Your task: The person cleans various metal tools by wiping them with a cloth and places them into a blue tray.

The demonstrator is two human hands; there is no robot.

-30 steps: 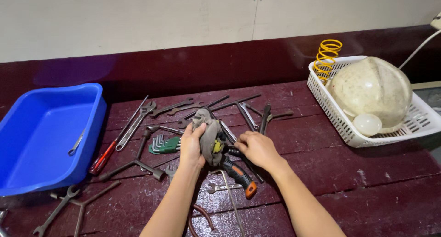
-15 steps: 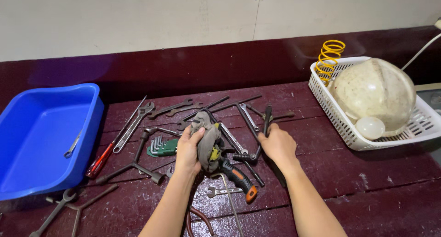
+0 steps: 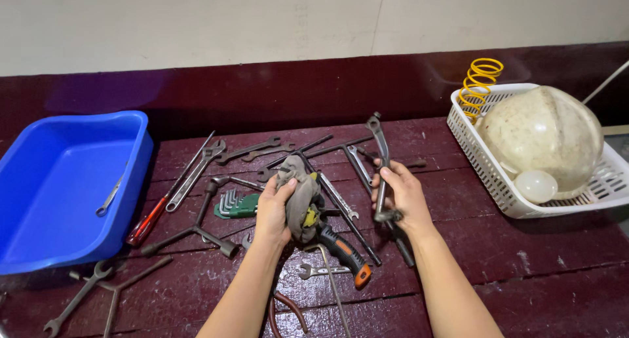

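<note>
The dark red tabletop (image 3: 537, 259) carries everything: a blue tub (image 3: 65, 180) at its left edge with one small spanner lying inside, a white basket (image 3: 485, 161) at its right edge holding a pale dome, and a scatter of wrenches across the middle. My left hand (image 3: 272, 210) is closed around a bunched grey rag (image 3: 298, 190), just above the orange-handled tool (image 3: 344, 253). My right hand (image 3: 403, 197) is wrapped around the lower part of a dark ring spanner (image 3: 380, 161), lifted clear of the pile and standing nearly upright. To wipe it well, I judge I should bring the rag to the shaft and grip firmly near the bottom end.
</note>
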